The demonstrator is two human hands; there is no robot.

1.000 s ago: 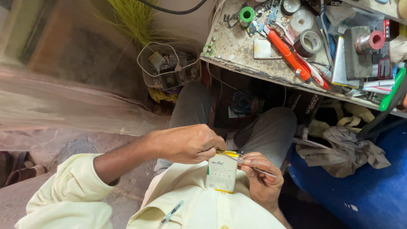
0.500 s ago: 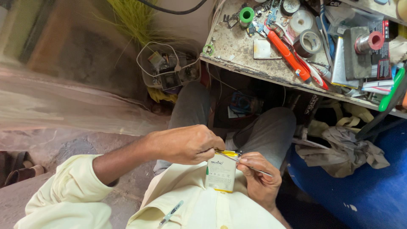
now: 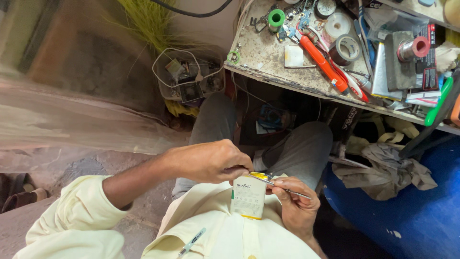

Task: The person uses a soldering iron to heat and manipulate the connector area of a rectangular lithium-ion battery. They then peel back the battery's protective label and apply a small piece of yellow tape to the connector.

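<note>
I hold a small white flat battery pack (image 3: 247, 195) with a yellow top edge upright against my chest. My left hand (image 3: 207, 160) reaches in from the left and pinches its top corner. My right hand (image 3: 296, 206) supports the pack's right side and grips thin metal tweezers (image 3: 280, 187), whose tips rest at the yellow top edge. Both hands are close together over my pale yellow shirt.
A cluttered workbench (image 3: 268, 60) at the upper right carries an orange-handled tool (image 3: 322, 62), tape rolls (image 3: 347, 48), a green spool (image 3: 276, 18) and solder reel (image 3: 414, 48). A clear box of parts (image 3: 188, 79) sits on the floor. A grey rag (image 3: 389, 170) lies on a blue barrel (image 3: 421, 216).
The hands stay at the pack; the tweezers shift only slightly at its top edge.
</note>
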